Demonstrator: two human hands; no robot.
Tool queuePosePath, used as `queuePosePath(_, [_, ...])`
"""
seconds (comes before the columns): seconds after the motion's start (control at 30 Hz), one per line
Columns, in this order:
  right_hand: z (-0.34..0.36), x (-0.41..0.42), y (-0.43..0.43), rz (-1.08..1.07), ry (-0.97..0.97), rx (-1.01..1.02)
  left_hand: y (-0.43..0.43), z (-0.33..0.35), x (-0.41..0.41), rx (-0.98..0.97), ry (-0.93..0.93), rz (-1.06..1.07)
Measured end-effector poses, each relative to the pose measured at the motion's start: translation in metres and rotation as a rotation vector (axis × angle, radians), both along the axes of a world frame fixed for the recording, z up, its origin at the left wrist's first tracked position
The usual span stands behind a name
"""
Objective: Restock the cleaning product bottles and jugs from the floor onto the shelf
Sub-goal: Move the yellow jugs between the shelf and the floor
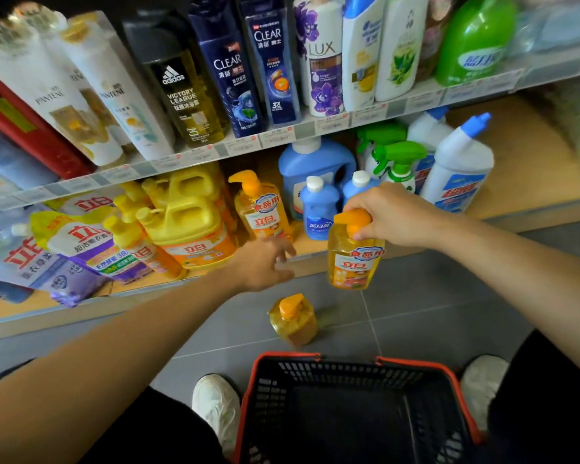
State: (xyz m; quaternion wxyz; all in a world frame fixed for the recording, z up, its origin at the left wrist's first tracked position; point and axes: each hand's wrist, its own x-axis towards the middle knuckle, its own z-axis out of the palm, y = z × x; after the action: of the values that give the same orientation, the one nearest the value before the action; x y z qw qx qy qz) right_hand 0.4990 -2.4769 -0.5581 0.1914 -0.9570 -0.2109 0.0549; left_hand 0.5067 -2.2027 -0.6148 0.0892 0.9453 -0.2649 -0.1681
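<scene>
— What is being held?
— A yellow pump bottle (354, 262) is gripped by its orange pump top in the right hand (389, 216). It is held clear of the floor, just in front of the lower shelf (533, 182).
— And the left hand (262, 262)?
— It is stretched toward that shelf's front edge with fingers loosely spread, and nothing is held.
— What is seen off the shelf?
— A second pump bottle (293, 321) is stood upright on the grey tiles near the shelf's front. A black basket (282, 356) is set farther out.
— And on the shelf?
— A matching bottle (262, 209) is placed between yellow jugs (188, 216) and blue bottles (318, 209).
</scene>
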Motion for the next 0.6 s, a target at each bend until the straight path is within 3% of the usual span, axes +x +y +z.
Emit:
queuePosePath(0.1, [0.007,0.0,-0.002,0.016,-0.036,-0.015,-0.006,-0.03,-0.018,0.122,0.205,-0.103])
queuePosePath(0.33, [0.01,0.005,-0.001,0.033,-0.077,-0.011,0.001,-0.056,-0.019,0.157,0.329,-0.221])
queuePosePath(0.47, [0.003,0.004,0.003,0.051,-0.038,-0.034,0.009,-0.062,-0.014,0.07,0.331,-0.118])
queuePosePath(0.6, [-0.001,0.003,0.004,0.05,-0.002,-0.034,0.015,-0.065,-0.01,-0.037,0.358,0.129])
